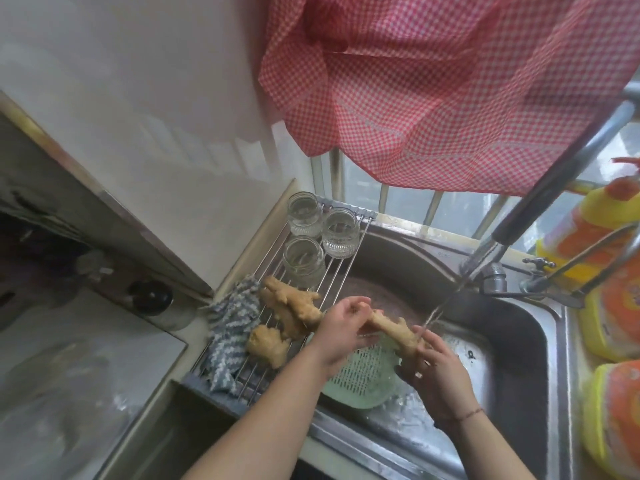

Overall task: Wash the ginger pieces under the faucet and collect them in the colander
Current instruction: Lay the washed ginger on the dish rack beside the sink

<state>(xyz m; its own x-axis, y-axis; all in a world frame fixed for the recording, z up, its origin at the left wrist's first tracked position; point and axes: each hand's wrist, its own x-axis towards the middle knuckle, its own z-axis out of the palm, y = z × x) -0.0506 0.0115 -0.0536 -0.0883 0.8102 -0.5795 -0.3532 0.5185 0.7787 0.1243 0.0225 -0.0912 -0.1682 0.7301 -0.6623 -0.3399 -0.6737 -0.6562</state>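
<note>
Wire rack (341,271) over sink: 3 jars (304,261), ginger pcs (291,306), cloth (228,327).

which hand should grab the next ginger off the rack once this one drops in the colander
Left. The left hand is right beside the ginger on the rack; the right hand is at the far end, under the stream.

left hand (337,327) + right hand (438,367) grip ginger piece (394,329) | under water stream (440,306) | above colander (363,379)

Both bare forearms reach in from the near edge toward the middle of the scene. The left hand (341,327) is curled, fingers closed round one end of what it holds. The right hand (433,365), further right and slightly nearer, grips the other end, a thin band on its wrist.
</note>
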